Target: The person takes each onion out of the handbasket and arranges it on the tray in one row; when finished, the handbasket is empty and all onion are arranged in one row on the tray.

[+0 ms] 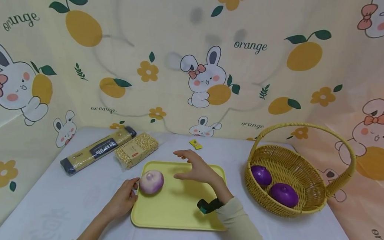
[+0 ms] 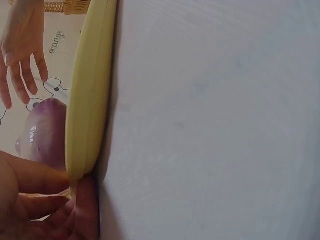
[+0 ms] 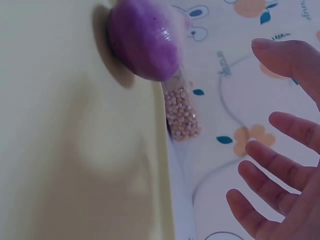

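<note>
1. A person's left hand is gripping the near-left edge of a yellow tray on a white-covered table, while the right hand is hovering over the tray, fingers straight and spread, holding nothing.
2. A pale purple onion is sitting in the tray's left part, just beside the left fingers; whether they are touching it cannot be told.
3. Only the head view is showing the wicker basket to the right with two dark purple onions, plus a long noodle packet, a bag of pale grains and a small yellow packet at the back.
4. The left wrist view is showing the thumb and fingers pinching the tray's rim, the onion just behind it.
5. The right wrist view is showing the right hand's fingers fanned apart, clear of the onion, with the grain bag beyond the tray edge.
</note>
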`<action>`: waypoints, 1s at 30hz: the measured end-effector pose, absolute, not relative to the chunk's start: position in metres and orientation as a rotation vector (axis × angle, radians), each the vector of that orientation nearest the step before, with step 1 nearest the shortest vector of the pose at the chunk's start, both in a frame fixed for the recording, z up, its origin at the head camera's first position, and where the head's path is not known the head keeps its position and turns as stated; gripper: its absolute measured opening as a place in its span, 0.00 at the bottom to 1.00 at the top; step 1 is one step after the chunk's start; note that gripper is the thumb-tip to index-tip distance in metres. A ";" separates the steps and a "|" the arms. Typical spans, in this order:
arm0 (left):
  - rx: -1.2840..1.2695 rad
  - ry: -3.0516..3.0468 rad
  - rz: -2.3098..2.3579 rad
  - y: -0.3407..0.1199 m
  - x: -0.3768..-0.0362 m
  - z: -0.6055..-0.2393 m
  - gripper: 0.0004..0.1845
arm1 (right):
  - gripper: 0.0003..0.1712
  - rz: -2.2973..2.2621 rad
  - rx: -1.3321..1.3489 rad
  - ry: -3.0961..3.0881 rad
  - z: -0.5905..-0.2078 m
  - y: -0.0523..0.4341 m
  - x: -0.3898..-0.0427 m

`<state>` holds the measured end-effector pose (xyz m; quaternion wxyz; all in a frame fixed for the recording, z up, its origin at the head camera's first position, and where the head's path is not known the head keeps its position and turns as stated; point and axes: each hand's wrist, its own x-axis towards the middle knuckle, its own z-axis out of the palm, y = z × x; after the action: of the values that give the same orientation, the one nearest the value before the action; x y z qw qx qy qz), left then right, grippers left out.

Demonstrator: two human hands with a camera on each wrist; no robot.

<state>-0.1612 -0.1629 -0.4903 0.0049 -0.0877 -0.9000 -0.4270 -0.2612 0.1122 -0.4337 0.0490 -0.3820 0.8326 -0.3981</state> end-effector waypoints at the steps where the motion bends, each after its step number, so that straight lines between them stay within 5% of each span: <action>1: -0.278 -2.813 -1.339 -0.163 -0.161 -0.490 0.28 | 0.41 -1.213 -1.159 2.539 -0.433 0.114 -0.261; 30: -0.280 -2.807 -1.351 -0.165 -0.163 -0.495 0.27 | 0.40 -1.388 -0.952 2.770 -0.379 0.185 -0.241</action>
<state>-0.1629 -0.1650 -0.4945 0.0068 -0.0894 -0.8975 -0.4319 -0.2410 0.1848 -0.3794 -0.0500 -0.2933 0.8536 -0.4276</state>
